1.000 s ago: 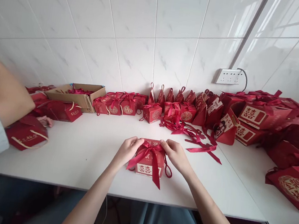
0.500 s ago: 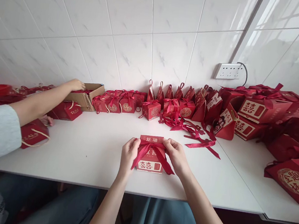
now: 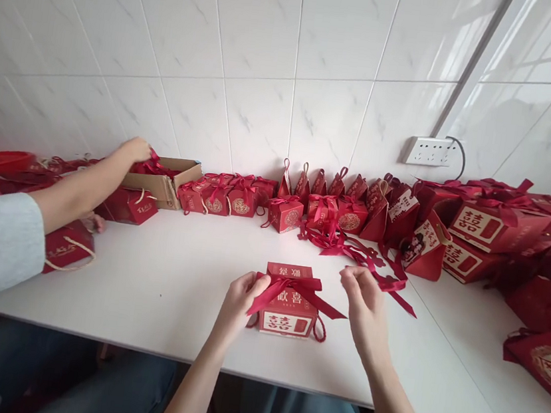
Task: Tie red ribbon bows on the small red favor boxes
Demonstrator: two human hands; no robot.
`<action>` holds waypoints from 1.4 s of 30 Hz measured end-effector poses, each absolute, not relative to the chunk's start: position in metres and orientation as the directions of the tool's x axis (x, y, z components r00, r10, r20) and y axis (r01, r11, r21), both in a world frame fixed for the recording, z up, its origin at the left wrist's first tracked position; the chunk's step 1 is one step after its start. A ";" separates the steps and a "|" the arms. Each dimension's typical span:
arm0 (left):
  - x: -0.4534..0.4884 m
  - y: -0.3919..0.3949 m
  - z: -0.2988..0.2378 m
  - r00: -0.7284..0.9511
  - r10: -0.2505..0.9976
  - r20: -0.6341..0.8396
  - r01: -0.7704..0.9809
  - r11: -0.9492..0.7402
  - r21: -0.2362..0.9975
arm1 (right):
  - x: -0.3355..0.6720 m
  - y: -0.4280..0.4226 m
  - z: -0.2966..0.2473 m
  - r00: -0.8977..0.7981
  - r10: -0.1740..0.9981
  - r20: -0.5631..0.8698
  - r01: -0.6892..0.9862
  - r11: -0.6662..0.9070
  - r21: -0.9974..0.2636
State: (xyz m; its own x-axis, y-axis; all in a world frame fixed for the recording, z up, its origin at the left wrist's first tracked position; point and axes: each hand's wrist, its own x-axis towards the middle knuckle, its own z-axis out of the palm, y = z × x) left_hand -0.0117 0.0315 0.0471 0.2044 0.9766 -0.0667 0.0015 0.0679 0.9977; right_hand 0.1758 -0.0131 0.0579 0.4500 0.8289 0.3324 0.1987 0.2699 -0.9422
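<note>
In front of me a red gift box (image 3: 286, 322) with white and gold panels stands on the white table. A dark red ribbon (image 3: 299, 284) is tied in a bow across its upper part, its tails spread to both sides. My left hand (image 3: 243, 296) is closed at the box's left, pinching the left part of the ribbon between thumb and fingers. My right hand (image 3: 364, 304) is raised off the box to the right, thumb and fingertips pressed together. Whether anything is between them I cannot make out. A twisted red cord handle (image 3: 320, 329) shows at the box's right side.
Loose red ribbons (image 3: 369, 258) lie behind my right hand. Small red boxes (image 3: 243, 199) line the tiled wall, with larger boxes (image 3: 501, 224) stacked at right. On the left, a co-worker's hand (image 3: 136, 150) reaches over a cardboard carton (image 3: 173, 188). A power strip (image 3: 430, 152) hangs on the wall.
My right hand has let go of the bow and moved right, away from the box. My left hand still holds the ribbon. The co-worker's hand has lifted some red ribbon from the carton.
</note>
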 end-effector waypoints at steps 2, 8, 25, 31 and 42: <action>-0.014 0.035 0.048 0.178 0.984 -0.024 0.034 0.018 0.999 | 0.165 -0.029 0.070 0.286 0.686 0.669 0.528 0.470 -0.707; -0.020 0.045 0.053 0.312 0.948 -0.057 0.127 0.018 0.992 | 0.117 -0.038 0.066 -0.335 0.654 0.678 0.817 0.561 -0.137; -0.002 0.050 0.076 0.514 0.812 0.275 0.537 -0.555 0.636 | 0.122 -0.032 0.029 -0.197 0.441 0.875 0.693 0.694 -0.194; 0.000 0.048 0.075 0.484 0.837 0.256 0.520 -0.511 0.684 | 0.121 -0.030 0.027 -0.208 0.403 0.891 0.658 0.732 -0.178; -0.004 0.044 0.073 0.424 0.861 0.279 0.524 -0.485 0.700 | 0.153 -0.049 0.050 -0.154 0.565 0.810 0.709 0.634 -0.307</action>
State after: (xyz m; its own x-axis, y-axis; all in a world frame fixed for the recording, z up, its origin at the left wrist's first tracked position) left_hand -0.0035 0.0442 0.0731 0.4242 0.8615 0.2792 0.5237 -0.4849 0.7005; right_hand 0.1526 -0.0489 0.0500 -0.1545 0.5655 0.8102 0.7095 0.6342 -0.3073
